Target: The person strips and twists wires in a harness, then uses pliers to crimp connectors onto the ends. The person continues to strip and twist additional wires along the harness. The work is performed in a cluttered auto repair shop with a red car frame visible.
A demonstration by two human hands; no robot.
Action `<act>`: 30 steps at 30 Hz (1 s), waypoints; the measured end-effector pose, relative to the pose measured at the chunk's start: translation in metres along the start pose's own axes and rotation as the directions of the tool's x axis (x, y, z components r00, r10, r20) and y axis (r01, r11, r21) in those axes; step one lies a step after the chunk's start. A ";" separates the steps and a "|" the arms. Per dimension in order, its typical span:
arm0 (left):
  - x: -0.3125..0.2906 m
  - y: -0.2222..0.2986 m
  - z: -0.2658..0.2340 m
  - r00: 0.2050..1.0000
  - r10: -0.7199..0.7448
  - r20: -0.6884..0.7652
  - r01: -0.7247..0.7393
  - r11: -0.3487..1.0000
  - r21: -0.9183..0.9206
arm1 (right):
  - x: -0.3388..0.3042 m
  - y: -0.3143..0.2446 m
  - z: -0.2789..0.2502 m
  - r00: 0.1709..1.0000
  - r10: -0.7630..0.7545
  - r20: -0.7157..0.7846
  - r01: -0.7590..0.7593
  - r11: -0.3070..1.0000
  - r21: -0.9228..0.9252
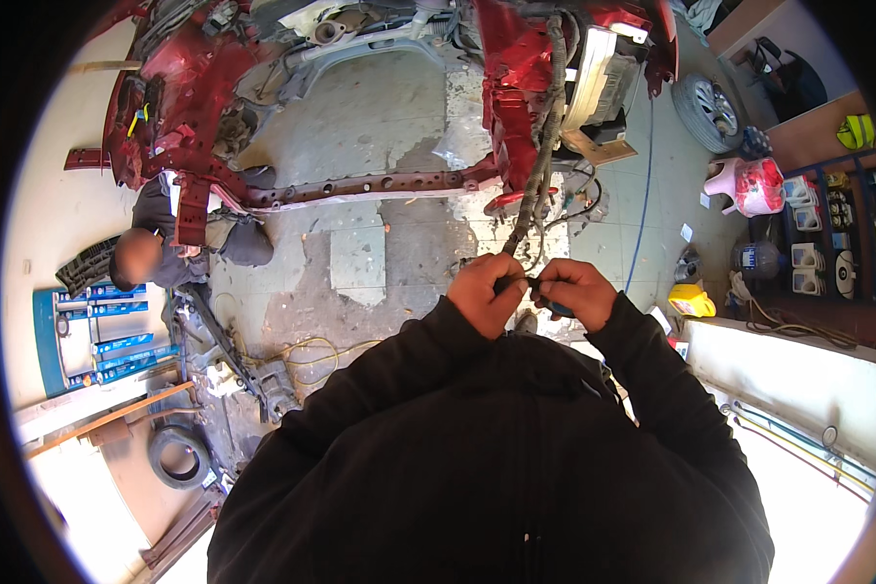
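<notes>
My left hand (490, 292) is closed around the near end of a thick, dark wiring harness (535, 185). The harness runs back and up over the red car body (516, 58). Close beside it, my right hand (576, 292) has its fingers pinched together at a small dark piece by the harness end. Something dark blue shows under the right fingers, too small to name. Both hands meet in front of my chest, and the fingers hide most of what is between them. Loose thin wires (589, 200) hang just beyond my right hand.
A perforated red crossbar (360, 192) spans the car's front. A co-worker (165, 229) in dark clothes is low by its left end. To the right are a wheel (708, 112), a pink chair (749, 185), a yellow container (692, 301) and a blue hose (640, 224) on the floor.
</notes>
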State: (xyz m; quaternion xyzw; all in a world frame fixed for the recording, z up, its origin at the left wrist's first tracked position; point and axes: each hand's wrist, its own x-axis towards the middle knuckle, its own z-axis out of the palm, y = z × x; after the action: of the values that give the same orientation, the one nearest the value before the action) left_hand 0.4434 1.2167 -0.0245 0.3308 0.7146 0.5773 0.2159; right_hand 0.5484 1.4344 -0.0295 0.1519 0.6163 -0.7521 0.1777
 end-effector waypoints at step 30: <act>-0.006 -0.010 -0.004 0.987 0.013 -0.160 0.021 0.978 0.207 | 0.042 -0.034 0.033 0.969 0.169 -0.178 -0.159 0.985 0.073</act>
State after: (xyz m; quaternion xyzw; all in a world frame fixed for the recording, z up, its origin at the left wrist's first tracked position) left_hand 0.4430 1.2087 -0.0336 0.3024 0.7867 0.5240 0.1229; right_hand 0.4953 1.4051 -0.0127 0.2761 0.5931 -0.7353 0.1771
